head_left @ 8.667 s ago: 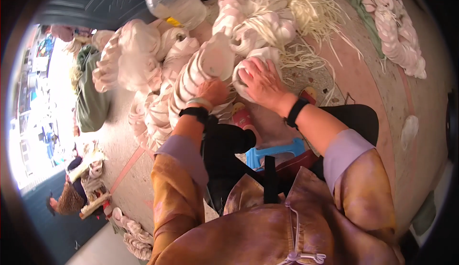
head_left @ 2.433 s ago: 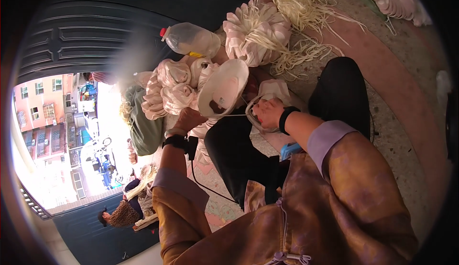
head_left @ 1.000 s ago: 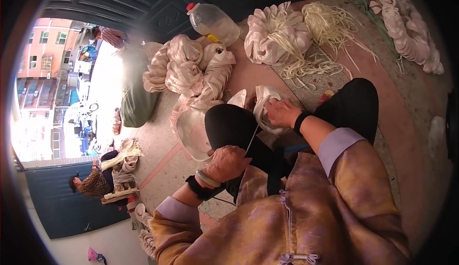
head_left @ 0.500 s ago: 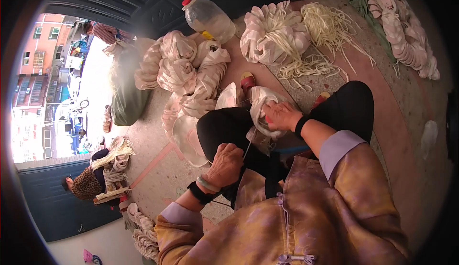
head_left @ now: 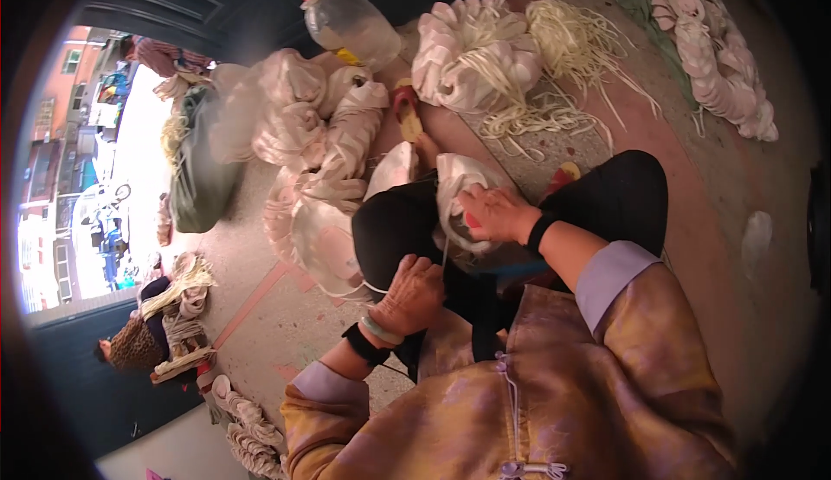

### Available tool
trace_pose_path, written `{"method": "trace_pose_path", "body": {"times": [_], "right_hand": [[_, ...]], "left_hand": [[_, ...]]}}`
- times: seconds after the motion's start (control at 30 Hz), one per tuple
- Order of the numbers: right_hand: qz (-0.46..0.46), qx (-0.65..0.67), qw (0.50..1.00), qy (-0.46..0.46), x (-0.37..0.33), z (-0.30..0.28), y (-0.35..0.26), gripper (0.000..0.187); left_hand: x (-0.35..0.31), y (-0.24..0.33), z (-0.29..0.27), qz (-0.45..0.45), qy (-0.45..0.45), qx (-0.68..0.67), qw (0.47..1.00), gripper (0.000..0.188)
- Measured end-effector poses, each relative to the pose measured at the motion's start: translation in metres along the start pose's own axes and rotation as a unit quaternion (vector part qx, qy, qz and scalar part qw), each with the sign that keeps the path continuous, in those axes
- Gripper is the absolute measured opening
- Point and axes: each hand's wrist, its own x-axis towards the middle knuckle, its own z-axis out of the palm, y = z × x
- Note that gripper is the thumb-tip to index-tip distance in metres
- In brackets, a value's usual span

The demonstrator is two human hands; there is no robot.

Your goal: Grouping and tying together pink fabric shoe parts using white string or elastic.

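Observation:
A whitish, curved, cup-like piece (head_left: 450,177), seemingly fabric, sits between my knees. My right hand (head_left: 498,214) is closed on its near edge, and a small red bit shows by the fingers; what that is I cannot make out. From the piece a thin white cord (head_left: 446,253) runs down to my left hand (head_left: 410,294), a fist beside my left knee that grips the cord. Left of that knee lie more pale pieces of the same sort, with a wide one (head_left: 325,236) nearest. Another pale piece (head_left: 394,168) stands just beyond the knee.
Beyond lie a coiled bundle of pale pieces (head_left: 476,56), a heap of cream strips (head_left: 567,34) and a clear jug with a red cap (head_left: 351,25). Another stack (head_left: 714,64) is at far right. A green sack (head_left: 203,181) and a seated person (head_left: 138,337) are at left.
My view has shifted, so the surroundings sit further left. My left fist has moved slightly up and closer to the knee. The right hand keeps its hold on the piece.

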Motion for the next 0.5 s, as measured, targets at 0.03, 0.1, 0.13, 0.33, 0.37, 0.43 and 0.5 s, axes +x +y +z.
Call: {"method": "trace_pose_path", "body": {"times": [0.03,0.1,0.13,0.33,0.37,0.43,0.5], "right_hand": [[-0.004,0.007,1.0,0.009,0.001,-0.002,-0.002,0.044],[0.009,-0.021,1.0,-0.016,0.0,-0.002,-0.005,0.046],[0.004,-0.025,0.999,-0.019,0.0,0.002,-0.002,0.048],[-0.066,-0.067,0.991,-0.094,0.006,-0.014,0.003,0.064],[-0.065,-0.067,0.991,-0.094,0.004,-0.015,0.009,0.064],[-0.135,0.019,0.99,-0.039,0.009,-0.023,0.021,0.059],[-0.139,0.039,0.988,-0.057,0.015,-0.031,0.037,0.048]], "left_hand": [[0.004,-0.001,-0.004,-0.007,-0.018,0.019,1.0,0.009],[0.014,-0.005,-0.007,0.014,0.002,0.04,0.999,0.013],[0.022,-0.007,-0.011,0.002,-0.004,0.033,0.999,0.014],[0.064,-0.039,-0.014,-0.034,0.044,0.032,0.998,0.013],[0.07,-0.043,-0.01,-0.033,0.044,0.031,0.998,0.013],[0.084,-0.054,-0.004,-0.069,0.041,0.023,0.996,0.013],[0.094,-0.059,-0.003,-0.082,0.046,0.015,0.995,0.013]]}}
